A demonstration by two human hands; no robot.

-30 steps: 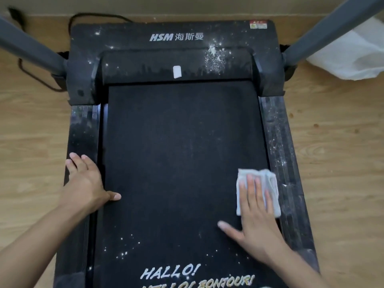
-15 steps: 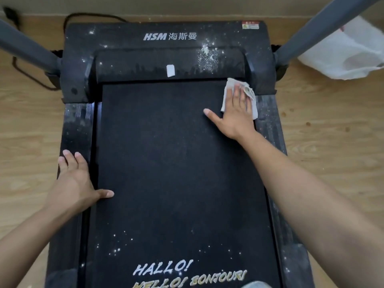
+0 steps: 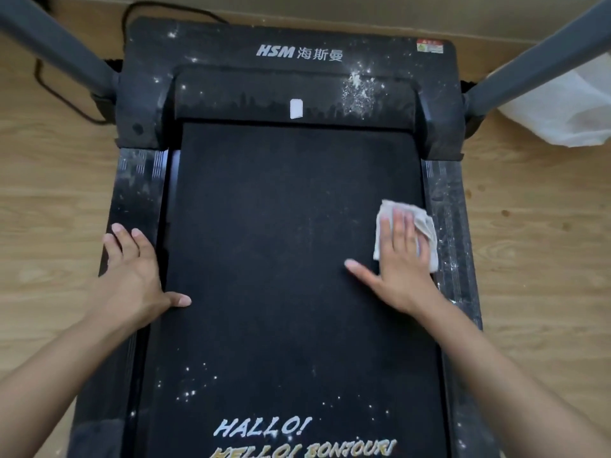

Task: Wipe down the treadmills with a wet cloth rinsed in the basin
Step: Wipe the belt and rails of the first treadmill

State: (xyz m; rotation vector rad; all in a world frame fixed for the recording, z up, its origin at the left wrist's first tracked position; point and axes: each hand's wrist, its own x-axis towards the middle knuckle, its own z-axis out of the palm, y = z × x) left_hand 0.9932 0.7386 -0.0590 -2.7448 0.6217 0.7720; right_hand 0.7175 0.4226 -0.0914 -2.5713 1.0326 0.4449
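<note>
Nearest to the camera, the belt (image 3: 281, 226) of the treadmill carries printed greetings (image 3: 261, 428): "HALLO!" and, under it, "HELLO! BONJOUR!", which the lower edge partly cuts. White specks lie around these words, so this part seems not yet wiped.

A little farther, the left hand (image 3: 132, 272) rests flat on the left side rail (image 3: 135, 193), fingers straight and the thumb reaching onto the belt. It holds nothing; probably it carries the person's weight while leaning forward.

The right hand (image 3: 401, 262) lies flat on the cloth (image 3: 425, 223), fingers straight and the thumb spread out on the belt. It presses the cloth down without gripping it. The cloth is folded small, at the right edge of the belt, just beside the dusty right side rail (image 3: 446, 209). A flat palm likely gives even pressure for wiping.

Farthest, the motor cover (image 3: 231, 57) shows the brand "HSM 海斯曼" (image 3: 299, 52). A patch of white powder (image 3: 358, 89) sits on it. The red-and-green sticker (image 3: 429, 46) in its corner is too small to read. The basin is not in view.
</note>
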